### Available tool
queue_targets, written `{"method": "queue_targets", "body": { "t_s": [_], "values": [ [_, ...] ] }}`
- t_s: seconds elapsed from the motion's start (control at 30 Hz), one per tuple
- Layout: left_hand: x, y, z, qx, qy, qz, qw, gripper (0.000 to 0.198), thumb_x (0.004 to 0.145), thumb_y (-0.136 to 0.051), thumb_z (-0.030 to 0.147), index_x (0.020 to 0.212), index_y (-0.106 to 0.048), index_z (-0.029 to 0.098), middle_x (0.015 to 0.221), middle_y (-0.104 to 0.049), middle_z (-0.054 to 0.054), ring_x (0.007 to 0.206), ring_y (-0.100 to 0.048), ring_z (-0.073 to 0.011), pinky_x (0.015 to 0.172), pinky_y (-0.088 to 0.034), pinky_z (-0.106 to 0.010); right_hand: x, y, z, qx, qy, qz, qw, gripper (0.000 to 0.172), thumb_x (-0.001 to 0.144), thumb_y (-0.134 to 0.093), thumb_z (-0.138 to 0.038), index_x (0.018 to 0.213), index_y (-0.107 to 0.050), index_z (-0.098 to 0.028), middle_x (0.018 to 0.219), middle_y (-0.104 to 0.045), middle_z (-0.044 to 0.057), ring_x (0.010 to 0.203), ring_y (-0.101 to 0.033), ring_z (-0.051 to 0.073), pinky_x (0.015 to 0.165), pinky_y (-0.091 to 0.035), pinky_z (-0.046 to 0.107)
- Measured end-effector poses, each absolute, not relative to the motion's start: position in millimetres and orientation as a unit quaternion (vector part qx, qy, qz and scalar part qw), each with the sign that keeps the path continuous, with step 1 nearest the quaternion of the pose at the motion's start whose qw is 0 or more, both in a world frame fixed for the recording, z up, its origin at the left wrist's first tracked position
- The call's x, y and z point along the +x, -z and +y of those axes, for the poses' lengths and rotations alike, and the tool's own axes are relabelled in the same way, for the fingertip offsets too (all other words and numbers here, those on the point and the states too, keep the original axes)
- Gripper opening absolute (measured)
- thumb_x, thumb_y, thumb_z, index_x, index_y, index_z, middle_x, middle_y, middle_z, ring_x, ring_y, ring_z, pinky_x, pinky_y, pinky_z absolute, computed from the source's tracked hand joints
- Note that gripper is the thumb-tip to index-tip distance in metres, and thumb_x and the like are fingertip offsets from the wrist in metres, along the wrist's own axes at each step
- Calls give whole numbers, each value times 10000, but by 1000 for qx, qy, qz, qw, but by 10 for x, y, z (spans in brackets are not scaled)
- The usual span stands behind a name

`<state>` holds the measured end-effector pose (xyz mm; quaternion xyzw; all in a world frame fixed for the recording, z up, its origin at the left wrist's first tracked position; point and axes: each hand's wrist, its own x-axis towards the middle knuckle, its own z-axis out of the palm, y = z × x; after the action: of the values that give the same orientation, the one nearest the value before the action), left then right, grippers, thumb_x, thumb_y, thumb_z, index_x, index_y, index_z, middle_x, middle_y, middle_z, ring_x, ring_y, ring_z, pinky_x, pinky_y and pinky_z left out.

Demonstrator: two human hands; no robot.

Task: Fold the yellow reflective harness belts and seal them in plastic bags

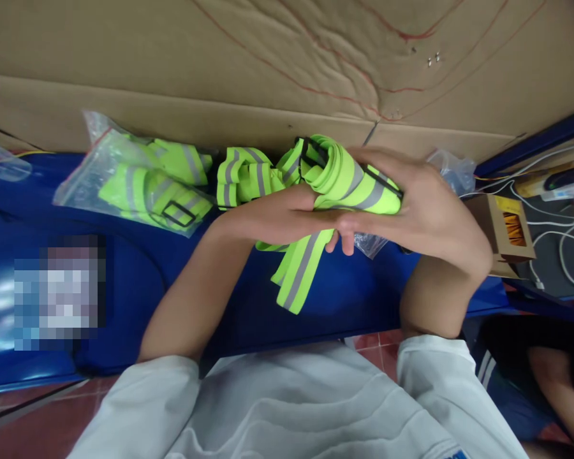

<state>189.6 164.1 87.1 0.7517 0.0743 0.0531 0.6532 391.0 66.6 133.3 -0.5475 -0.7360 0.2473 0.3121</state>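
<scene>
I see the left hand [303, 209] and right hand [406, 194] both grasping one rolled lime-yellow strap [351, 182], grey-striped, black-trimmed, flat lengths [300, 274] hanging below, near the back edge of the blue desk [363, 299], where one loose bundle [249, 175] and one filled clear bag [85, 180] lie before a cardboard wall [148, 57].

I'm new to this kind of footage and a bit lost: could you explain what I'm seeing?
There's no machine here, just a person's bare hands. The single picture comes from a camera worn on the head, looking forward and down. The left hand and right hand hold a rolled bundle of yellow-green strap with grey stripes. On the blue surface lie more folded strap and a clear plastic bag containing similar bundles.
</scene>
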Motion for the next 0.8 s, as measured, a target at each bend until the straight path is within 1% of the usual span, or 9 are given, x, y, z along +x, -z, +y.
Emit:
{"method": "queue_targets", "body": {
  "t_s": [0.07,0.13,0.23,0.3,0.37,0.43,0.57,0.7,0.8],
  "values": [
    [1897,-898,1635,756,-71,77,646,404,998,-658,539,868,-795,183,900,-786,-51,756,-694,-159,817,-539,-267,3851,-1339,672,-554,-175,-735,349,558,826,-871,-513,1338,-725,-347,1448,-686,24,1380,-615,347,1242,-454,507],
    [1901,-939,1618,757,-68,74,645,398,1026,-629,499,880,-797,169,912,-793,-57,755,-698,-154,862,-546,-281,3824,-1325,681,-540,-170,-740,365,471,870,-840,-452,1319,-725,-367,1431,-691,5,1372,-619,312,1231,-469,465],
    [1905,-964,1605,750,-37,59,658,305,1031,-640,407,934,-799,165,955,-813,-60,812,-733,-156,907,-561,-283,3829,-1287,691,-544,-225,-727,353,290,923,-782,-457,1191,-764,-347,1048,-765,-12,989,-725,261,944,-599,415],
    [1902,-933,1625,747,-31,63,661,220,1012,-668,349,997,-803,176,1061,-827,-65,943,-765,-170,943,-569,-274,3817,-1265,698,-562,-247,-690,383,174,947,-746,-484,996,-778,-320,806,-680,-22,752,-656,222,725,-558,375],
    [1894,-876,1672,752,-29,72,655,182,988,-690,298,1085,-805,194,1175,-821,-60,1127,-759,-191,1010,-564,-272,3773,-1254,706,-562,-256,-639,459,262,952,-739,-493,803,-730,-278,718,-614,-22,656,-576,187,637,-476,342],
    [1886,-819,1727,752,-21,71,655,230,966,-703,261,1171,-795,209,1239,-811,-51,1234,-733,-205,1056,-558,-280,3726,-1247,715,-559,-281,-580,522,323,937,-763,-489,728,-695,-252,680,-611,-24,603,-538,163,597,-428,328],
    [1886,-785,1776,720,-11,61,691,303,924,-742,263,1217,-784,197,1269,-800,-74,1218,-750,-244,1002,-596,-294,3772,-1202,772,-542,-376,-516,546,251,857,-834,-516,820,-752,-281,759,-727,-14,598,-629,189,515,-467,342],
    [1885,-827,1732,711,-44,31,701,256,938,-752,309,1155,-783,175,1186,-815,-80,1137,-776,-227,961,-600,-262,3957,-1058,938,-509,-481,-513,497,344,898,-724,-606,1127,-757,-352,1076,-804,2,898,-770,260,683,-620,383],
    [1863,-847,1710,722,-62,25,688,241,970,-725,335,1140,-764,168,1127,-820,-71,1089,-784,-206,945,-600,-260,4003,-931,1061,-539,-452,-548,452,421,904,-690,-664,1172,-747,-344,1066,-806,21,971,-768,271,757,-639,391]
  ]
}}
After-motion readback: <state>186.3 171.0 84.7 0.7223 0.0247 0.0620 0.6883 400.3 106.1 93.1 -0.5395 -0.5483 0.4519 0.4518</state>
